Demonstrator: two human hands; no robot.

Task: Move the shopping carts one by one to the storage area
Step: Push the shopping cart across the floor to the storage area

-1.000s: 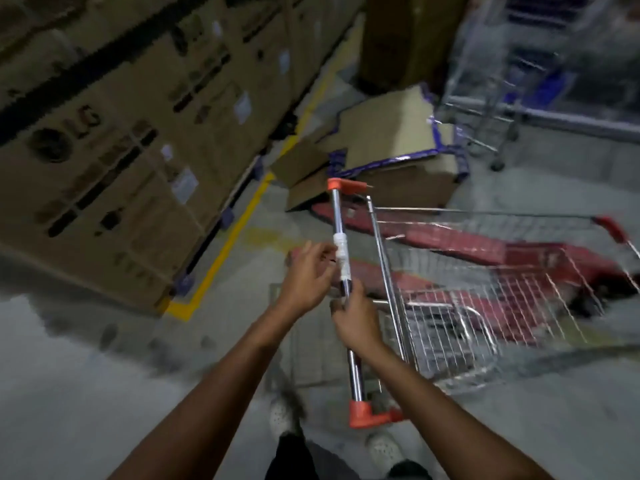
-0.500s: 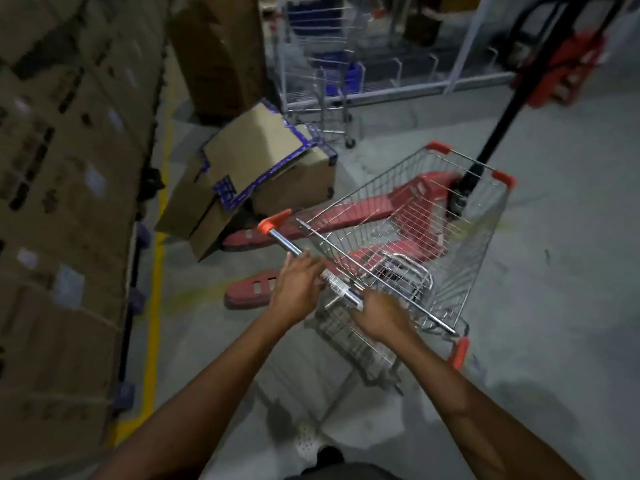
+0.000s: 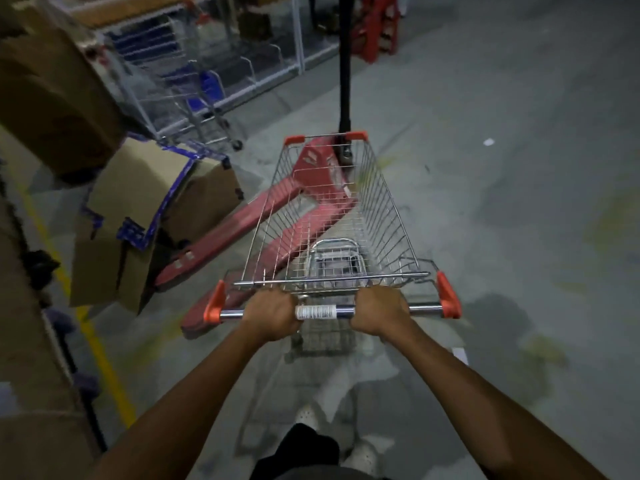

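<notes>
An empty wire shopping cart [image 3: 384,209] with orange corner caps stands straight in front of me on the concrete floor. Its chrome handle bar [image 3: 325,311] carries a white label in the middle. My left hand [image 3: 272,315] grips the bar left of the label. My right hand [image 3: 379,311] grips it right of the label. Both fists are curled round the bar, knuckles up. The cart's child seat flap lies folded inside the basket.
A red pallet jack [image 3: 277,216] lies on the floor under and left of the cart, its black handle [image 3: 344,64] rising ahead. Torn cardboard boxes [image 3: 145,209] lie at the left by a yellow floor line [image 3: 100,355]. Another cart [image 3: 194,95] stands by shelving at the back left.
The cart has swung round from pointing right to pointing straight ahead. Both hands stayed on the handle bar and now sit level on either side of the label.
</notes>
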